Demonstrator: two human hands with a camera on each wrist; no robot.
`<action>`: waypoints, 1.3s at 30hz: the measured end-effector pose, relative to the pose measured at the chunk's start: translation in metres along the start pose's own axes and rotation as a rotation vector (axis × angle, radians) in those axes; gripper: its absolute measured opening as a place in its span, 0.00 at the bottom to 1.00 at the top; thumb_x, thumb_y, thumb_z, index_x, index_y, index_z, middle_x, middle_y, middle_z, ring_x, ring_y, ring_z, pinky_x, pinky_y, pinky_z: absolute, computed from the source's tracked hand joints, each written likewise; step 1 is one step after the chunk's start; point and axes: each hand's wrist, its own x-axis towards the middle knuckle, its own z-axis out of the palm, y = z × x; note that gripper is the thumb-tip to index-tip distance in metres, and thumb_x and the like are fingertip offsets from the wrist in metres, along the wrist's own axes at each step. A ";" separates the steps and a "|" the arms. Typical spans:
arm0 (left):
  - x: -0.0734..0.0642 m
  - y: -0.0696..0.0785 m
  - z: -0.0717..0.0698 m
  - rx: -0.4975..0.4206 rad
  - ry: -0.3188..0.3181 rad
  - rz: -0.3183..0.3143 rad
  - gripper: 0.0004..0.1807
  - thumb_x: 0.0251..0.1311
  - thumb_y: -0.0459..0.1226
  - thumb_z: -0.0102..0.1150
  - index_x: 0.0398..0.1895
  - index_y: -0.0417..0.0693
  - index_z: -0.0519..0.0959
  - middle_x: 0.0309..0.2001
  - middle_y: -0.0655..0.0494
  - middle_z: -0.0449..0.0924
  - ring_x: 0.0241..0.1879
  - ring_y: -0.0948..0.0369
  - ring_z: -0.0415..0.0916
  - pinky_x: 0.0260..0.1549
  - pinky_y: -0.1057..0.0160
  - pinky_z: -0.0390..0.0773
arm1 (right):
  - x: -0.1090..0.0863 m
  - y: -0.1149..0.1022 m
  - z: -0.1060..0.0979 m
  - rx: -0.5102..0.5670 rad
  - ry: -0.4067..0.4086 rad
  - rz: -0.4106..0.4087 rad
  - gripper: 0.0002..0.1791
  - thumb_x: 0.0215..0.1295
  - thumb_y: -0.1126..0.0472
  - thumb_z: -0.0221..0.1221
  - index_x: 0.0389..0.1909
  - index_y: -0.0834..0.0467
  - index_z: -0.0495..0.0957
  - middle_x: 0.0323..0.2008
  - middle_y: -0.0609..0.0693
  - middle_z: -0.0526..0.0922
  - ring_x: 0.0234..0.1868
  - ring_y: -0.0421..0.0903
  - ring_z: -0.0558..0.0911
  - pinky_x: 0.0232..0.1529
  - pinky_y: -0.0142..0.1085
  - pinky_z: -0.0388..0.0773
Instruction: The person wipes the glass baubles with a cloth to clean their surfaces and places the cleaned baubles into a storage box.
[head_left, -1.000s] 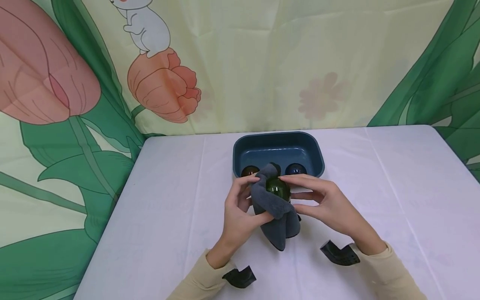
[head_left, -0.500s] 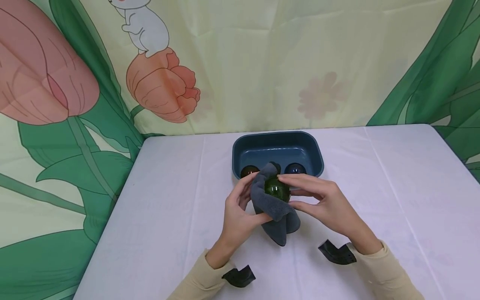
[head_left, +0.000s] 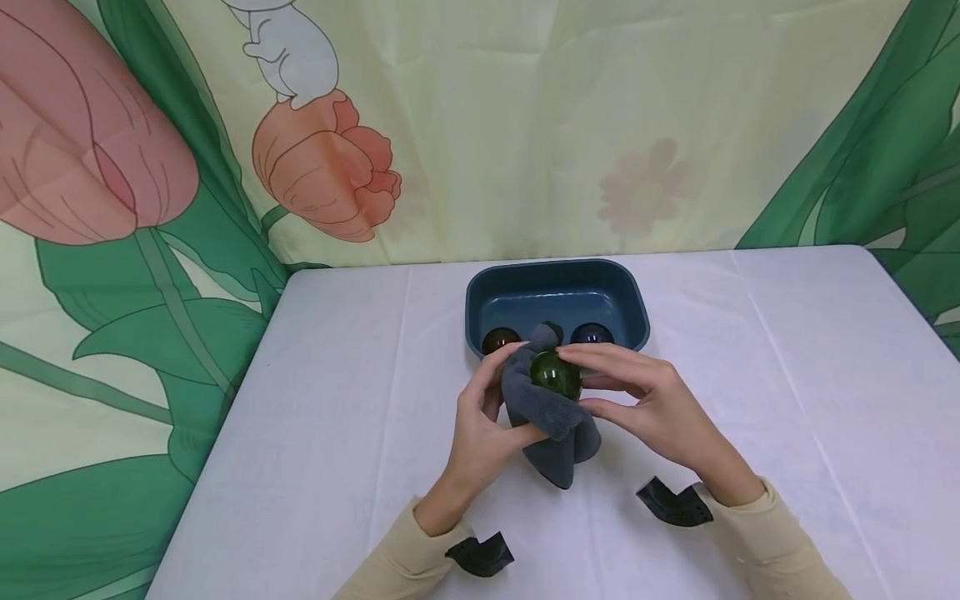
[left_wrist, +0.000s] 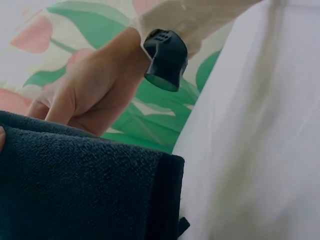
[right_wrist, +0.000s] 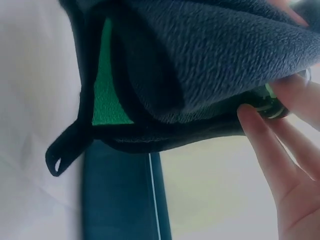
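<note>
Two dark balls (head_left: 592, 334) in blue tray (head_left: 555, 302) (green ball (head_left: 556, 375) between right fingers (head_left: 603, 358), grey cloth (head_left: 551, 411) between left fingers (head_left: 488, 369))

A pale yellow curtain (head_left: 510, 167) fills the top of the head view, printed with a pink tulip (head_left: 90, 125) at upper left, a white cartoon animal (head_left: 296, 58) atop a coral bloom (head_left: 326, 167), and green leaves (head_left: 870, 158) at upper right. A white tablecloth (head_left: 337, 375) spreads across the lower frame.
</note>
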 end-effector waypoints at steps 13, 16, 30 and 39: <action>-0.004 -0.001 0.002 0.025 0.018 0.041 0.45 0.44 0.23 0.73 0.69 0.42 0.64 0.60 0.41 0.76 0.60 0.53 0.75 0.62 0.58 0.75 | -0.002 0.002 0.000 0.122 -0.044 0.164 0.32 0.55 0.76 0.67 0.63 0.65 0.74 0.60 0.58 0.79 0.52 0.36 0.83 0.47 0.35 0.84; -0.004 -0.001 0.001 0.035 0.019 0.049 0.45 0.42 0.23 0.74 0.68 0.41 0.65 0.59 0.41 0.77 0.59 0.53 0.75 0.62 0.58 0.75 | -0.002 0.001 0.000 0.113 -0.058 0.199 0.31 0.56 0.74 0.67 0.63 0.64 0.75 0.59 0.61 0.79 0.51 0.36 0.84 0.46 0.34 0.84; -0.002 -0.001 -0.002 0.057 0.032 0.078 0.46 0.37 0.22 0.77 0.65 0.41 0.67 0.56 0.41 0.79 0.56 0.53 0.78 0.60 0.58 0.76 | 0.001 -0.005 -0.007 -0.083 -0.095 -0.028 0.37 0.48 0.77 0.71 0.62 0.59 0.77 0.60 0.53 0.78 0.60 0.39 0.78 0.55 0.28 0.78; -0.001 -0.002 -0.003 0.030 0.044 0.083 0.46 0.38 0.21 0.75 0.66 0.41 0.66 0.57 0.40 0.78 0.56 0.54 0.77 0.56 0.61 0.79 | 0.001 0.003 -0.003 -0.113 -0.065 -0.157 0.24 0.67 0.51 0.61 0.60 0.58 0.79 0.62 0.53 0.77 0.66 0.41 0.73 0.60 0.25 0.73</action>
